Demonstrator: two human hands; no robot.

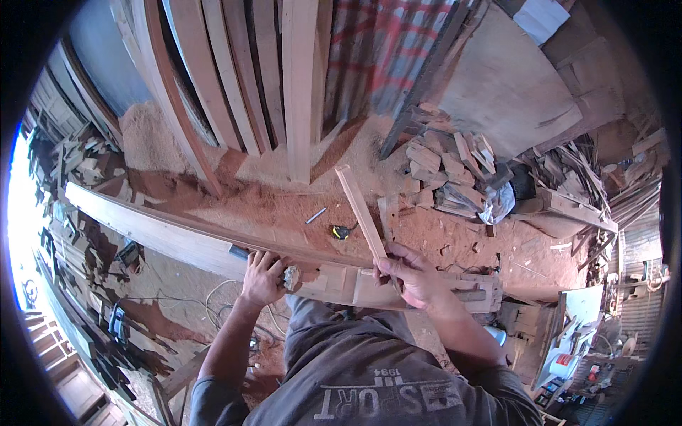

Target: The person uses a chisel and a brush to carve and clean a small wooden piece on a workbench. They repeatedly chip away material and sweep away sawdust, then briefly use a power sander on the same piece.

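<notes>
A long pale wooden beam (170, 238) lies across in front of my body, with cut recesses and slots toward its right end. My right hand (415, 275) grips the lower end of a narrow wooden strip (361, 211), which slants up and to the left above the beam. My left hand (263, 280) rests at the beam, its fingers curled. The dark rounded end of a tool (239, 251) sticks out beside those fingers; the rest of it is hidden. A rough pale lump (292, 277) shows at the other side of that hand; its kind is unclear.
On the sawdust-covered ground beyond the beam lie a yellow-black tape measure (341, 232) and a pen-like stick (316, 215). Tall boards (298, 92) lean at the back. Wood offcuts (440, 167) are heaped to the right. Cables (213, 302) trail at the left.
</notes>
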